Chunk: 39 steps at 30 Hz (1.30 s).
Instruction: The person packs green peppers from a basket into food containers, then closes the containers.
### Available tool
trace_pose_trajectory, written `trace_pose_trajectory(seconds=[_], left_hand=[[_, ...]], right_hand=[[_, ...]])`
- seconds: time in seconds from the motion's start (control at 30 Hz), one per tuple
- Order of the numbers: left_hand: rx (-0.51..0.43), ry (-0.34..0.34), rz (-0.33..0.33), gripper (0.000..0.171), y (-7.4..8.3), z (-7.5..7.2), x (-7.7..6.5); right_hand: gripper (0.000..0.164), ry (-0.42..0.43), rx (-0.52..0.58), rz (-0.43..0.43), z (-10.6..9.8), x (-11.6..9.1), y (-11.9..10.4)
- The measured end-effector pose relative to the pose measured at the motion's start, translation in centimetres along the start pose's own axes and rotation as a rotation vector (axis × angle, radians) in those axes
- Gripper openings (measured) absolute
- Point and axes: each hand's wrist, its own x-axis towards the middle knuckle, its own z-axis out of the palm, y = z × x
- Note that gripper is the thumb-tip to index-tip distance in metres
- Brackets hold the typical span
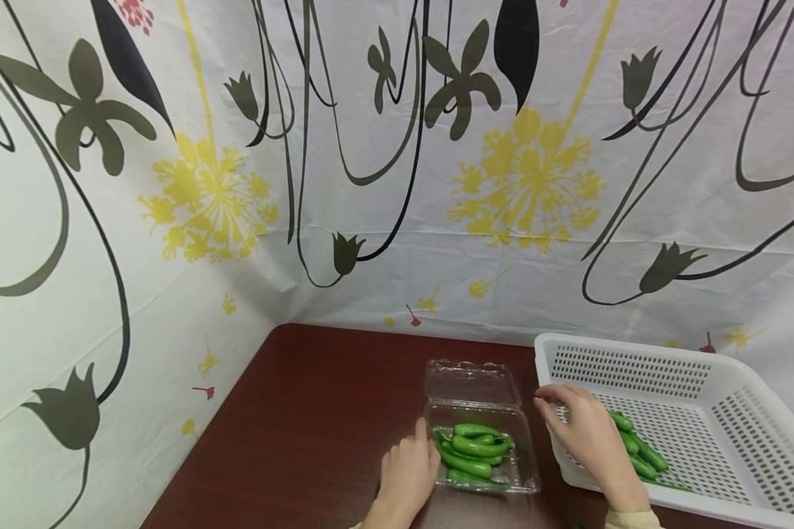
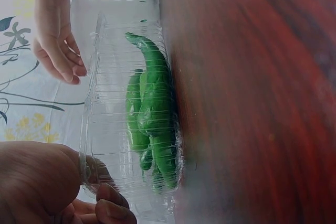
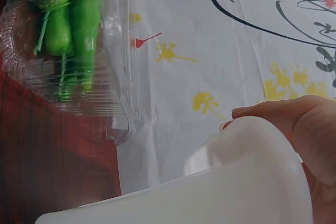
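A clear plastic clamshell box stands on the table with its lid raised behind it. Several green peppers lie inside. My left hand is at the box's left side, and in the left wrist view its thumb and fingers hold the rim. My right hand hovers over the left side of a white basket; its fingers are loosely bent with nothing visible between them. More green peppers lie in the basket, partly hidden by the right hand and wrist.
The dark red table stretches left of the box. Behind it and on the left hangs a white patterned cloth. The basket's raised left wall stands between its peppers and the box.
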Motion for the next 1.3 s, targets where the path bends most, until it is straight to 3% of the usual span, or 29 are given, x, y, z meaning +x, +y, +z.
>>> trace_pose_trajectory(seconds=[0.8, 1.1, 1.3], left_hand=[[-0.012, 0.011, 0.014, 0.037, -0.1, 0.2, 0.0], [-0.008, 0.013, 0.013, 0.037, -0.1, 0.1, -0.1], [-0.008, 0.012, 0.015, 0.038, 0.0, 0.1, 0.0]], right_hand=[[0.009, 0.027, 0.012, 0.012, -0.2, 0.0, 1.2], [0.010, -0.060, 0.018, 0.096, -0.6, -0.2, 1.7], [0.011, -0.063, 0.020, 0.109, -0.8, -0.2, 1.8]])
